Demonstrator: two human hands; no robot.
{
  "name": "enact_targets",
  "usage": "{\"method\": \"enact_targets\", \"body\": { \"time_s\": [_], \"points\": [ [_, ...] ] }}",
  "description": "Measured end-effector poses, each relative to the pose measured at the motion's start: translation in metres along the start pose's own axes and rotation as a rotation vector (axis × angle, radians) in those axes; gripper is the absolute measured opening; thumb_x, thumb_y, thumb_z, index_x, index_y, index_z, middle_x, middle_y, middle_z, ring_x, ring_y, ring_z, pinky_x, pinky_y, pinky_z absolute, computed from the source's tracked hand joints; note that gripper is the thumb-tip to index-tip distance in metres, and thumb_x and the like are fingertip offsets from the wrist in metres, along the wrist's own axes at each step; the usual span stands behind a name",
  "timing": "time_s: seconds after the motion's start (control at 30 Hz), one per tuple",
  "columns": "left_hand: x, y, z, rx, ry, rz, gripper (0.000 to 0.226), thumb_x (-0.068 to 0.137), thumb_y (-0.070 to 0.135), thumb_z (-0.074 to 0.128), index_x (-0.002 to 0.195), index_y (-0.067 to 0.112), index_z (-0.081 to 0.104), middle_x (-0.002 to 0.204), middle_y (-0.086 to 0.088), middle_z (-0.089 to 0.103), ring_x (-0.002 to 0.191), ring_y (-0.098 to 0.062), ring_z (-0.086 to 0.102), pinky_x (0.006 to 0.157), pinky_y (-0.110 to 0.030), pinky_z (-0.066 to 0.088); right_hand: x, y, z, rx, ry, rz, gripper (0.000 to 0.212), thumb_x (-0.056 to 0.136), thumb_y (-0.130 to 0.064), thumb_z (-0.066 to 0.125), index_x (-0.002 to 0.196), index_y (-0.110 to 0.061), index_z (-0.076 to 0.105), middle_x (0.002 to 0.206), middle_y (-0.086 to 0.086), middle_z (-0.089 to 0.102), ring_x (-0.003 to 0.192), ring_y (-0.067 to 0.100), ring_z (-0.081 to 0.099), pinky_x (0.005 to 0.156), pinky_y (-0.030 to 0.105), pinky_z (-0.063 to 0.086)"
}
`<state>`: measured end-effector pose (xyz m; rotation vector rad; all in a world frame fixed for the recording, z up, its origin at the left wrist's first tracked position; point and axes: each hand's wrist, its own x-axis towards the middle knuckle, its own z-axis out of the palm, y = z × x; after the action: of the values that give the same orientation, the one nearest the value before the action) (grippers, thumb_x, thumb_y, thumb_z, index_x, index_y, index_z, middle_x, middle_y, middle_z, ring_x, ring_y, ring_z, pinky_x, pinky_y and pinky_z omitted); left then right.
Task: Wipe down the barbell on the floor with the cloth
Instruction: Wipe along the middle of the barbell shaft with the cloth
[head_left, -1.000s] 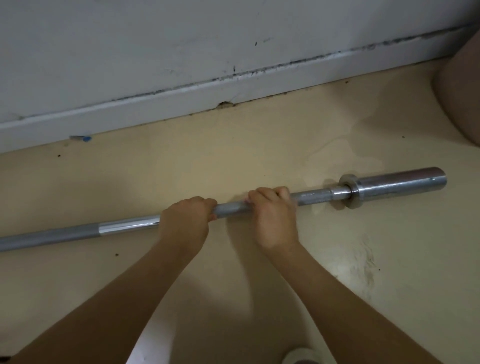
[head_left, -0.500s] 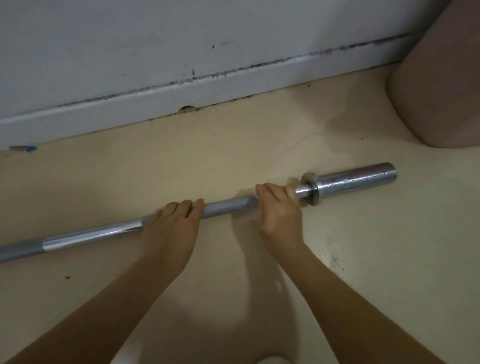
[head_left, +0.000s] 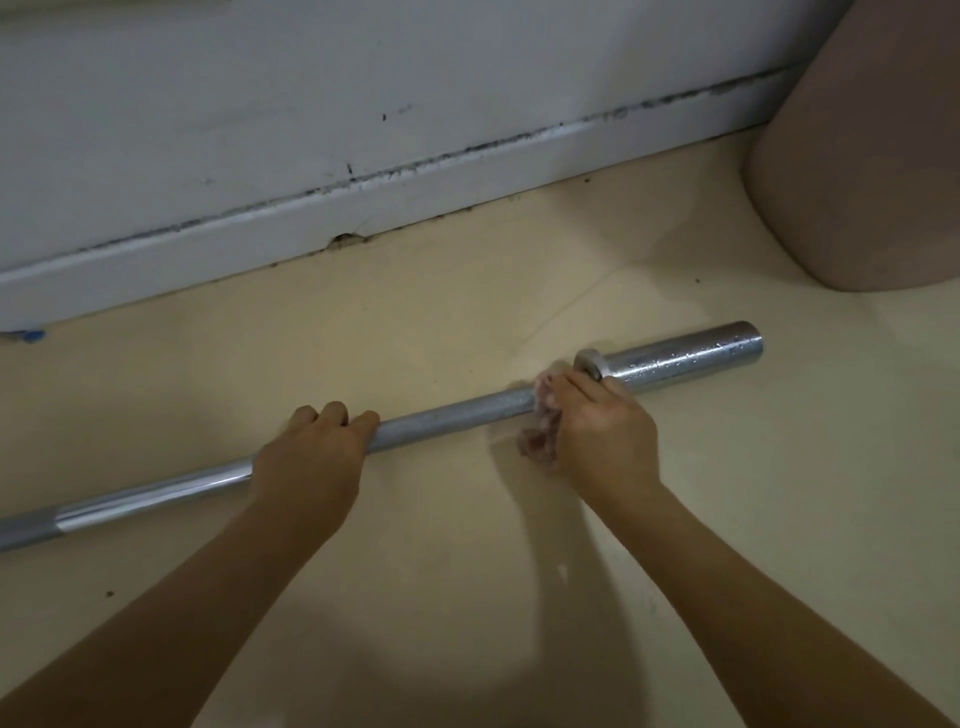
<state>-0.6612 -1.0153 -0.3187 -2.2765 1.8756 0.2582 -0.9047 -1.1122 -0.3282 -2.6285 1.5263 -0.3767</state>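
We are seeing a silver-grey barbell (head_left: 452, 415) mid-frame, a mottled pinkish cloth (head_left: 541, 441), a cream floor (head_left: 415, 322), and a dusty-pink object (head_left: 857, 182) upper right.

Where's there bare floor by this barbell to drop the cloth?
Widest bare floor lies between the barbell and the baseboard. Another patch lies on the near side, right of the right hand. Tight: between the left hand and right hand, at the collar where the cloth is gripped, and beside the pinkish rounded object.
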Motion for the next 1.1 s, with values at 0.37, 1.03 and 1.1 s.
{"method": "enact_targets", "body": {
  "time_s": [0.37,1.03,1.1],
  "points": [
    [0.005,-0.004,-0.003,0.014,-0.042,0.019,0.036,0.085,0.01,0.051,0.118,0.025,0.053,0.102,-0.003,0.057,0.092,-0.026,0.051,0.065,-0.037,0.046,-0.004,0.004,-0.013,-0.053,-0.045,-0.05,0.025,0.073,-0.019,0.049,0.082,-0.006,0.069,0.087,0.011,0.069,0.083,0.031,0.064,0.072,0.027,0.046],
    [-0.012,-0.083,-0.007,-0.112,0.024,0.01,0.025,0.085,0.019,0.064,0.109,0.012,0.063,0.098,-0.013,0.068,0.088,-0.036,0.064,0.072,-0.04,0.048,0.03,-0.144,0.031,0.279,-0.367,-0.137,0.054,0.09,-0.019,0.049,0.142,-0.011,0.033,0.143,0.016,0.04,0.115,0.035,0.042,0.094,0.046,0.037],
    [-0.017,-0.089,-0.001,-0.145,0.064,-0.005,0.023,0.085,0.018,0.065,0.107,0.011,0.066,0.098,-0.013,0.07,0.087,-0.035,0.065,0.072,-0.039,0.049,0.033,-0.127,0.039,0.198,-0.267,-0.131,0.035,0.087,-0.03,0.05,0.117,-0.014,0.059,0.117,0.008,0.063,0.097,0.031,0.049,0.08,0.038,0.043]
  ]
}}
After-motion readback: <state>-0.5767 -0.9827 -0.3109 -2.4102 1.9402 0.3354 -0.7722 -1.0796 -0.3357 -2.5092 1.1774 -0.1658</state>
